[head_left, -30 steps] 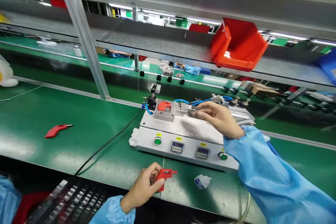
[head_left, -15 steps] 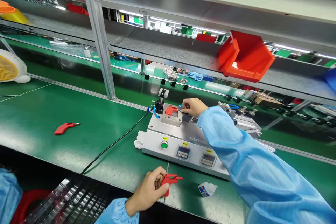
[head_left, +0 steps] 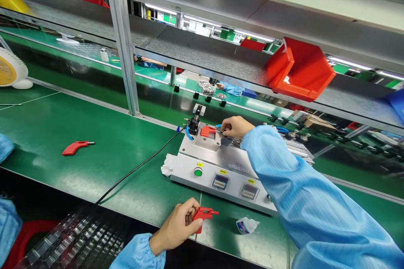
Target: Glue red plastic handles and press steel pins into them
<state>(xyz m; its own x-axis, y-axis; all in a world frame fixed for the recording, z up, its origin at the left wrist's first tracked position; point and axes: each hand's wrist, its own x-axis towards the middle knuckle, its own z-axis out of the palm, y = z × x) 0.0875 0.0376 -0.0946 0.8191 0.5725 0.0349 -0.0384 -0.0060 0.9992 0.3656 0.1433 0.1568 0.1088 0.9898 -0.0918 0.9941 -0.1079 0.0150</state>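
Note:
My left hand is closed round a small red plastic part at the near edge of the green bench. My right hand reaches over a silver benchtop machine, its fingers pinched at the fixture beside another red part seated in the machine's block. What the right fingers pinch is too small to name. The machine's front panel carries a green button and two small displays.
A third red part lies on the green bench to the left. A black cable runs from the machine toward me. A red bin hangs from the shelf above. A white fan stands far left.
My right hand has moved left along the machine top, from its right side to the fixture beside the seated red part. My left hand stays closed on its red part.

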